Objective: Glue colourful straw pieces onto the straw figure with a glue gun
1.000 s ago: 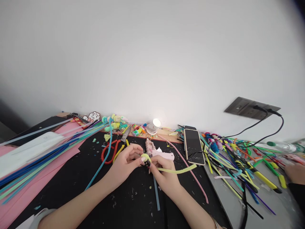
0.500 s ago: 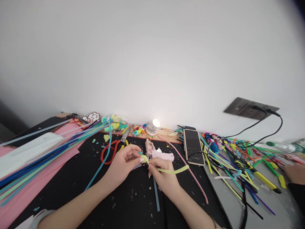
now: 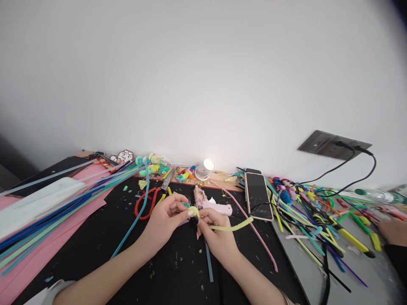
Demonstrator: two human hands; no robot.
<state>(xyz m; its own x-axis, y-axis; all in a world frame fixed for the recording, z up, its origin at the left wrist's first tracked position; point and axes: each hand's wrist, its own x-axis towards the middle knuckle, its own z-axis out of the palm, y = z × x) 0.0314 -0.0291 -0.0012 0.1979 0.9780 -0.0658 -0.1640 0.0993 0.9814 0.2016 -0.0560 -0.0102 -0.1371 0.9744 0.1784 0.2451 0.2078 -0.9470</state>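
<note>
Between my fingertips is a small piece wound from yellow pipe cleaner [image 3: 193, 210], with a dark part below it. My left hand [image 3: 168, 217] pinches its left side, where a bit of teal shows. My right hand [image 3: 218, 231] is closed on its right side, and the loose yellow tail sticks out to the right past the knuckles. Just behind my hands lies a pink hot glue gun [image 3: 216, 207]. A translucent glue stick [image 3: 208, 262] lies on the black table below my right hand. Red-handled scissors [image 3: 154, 202] rest beyond my left hand.
A white paper cup [image 3: 205, 169] stands by the wall. A phone [image 3: 258, 197] lies right of the glue gun. Pipe cleaners [image 3: 79, 203] cover pink paper at left. More lie with a yellow cutter [image 3: 352, 239] on the grey surface at right, near another person's hand [image 3: 394, 231].
Both hands stay together in nearly the same place, with small shifts of the fingers. The yellow piece has turned slightly, and its tail has barely moved.
</note>
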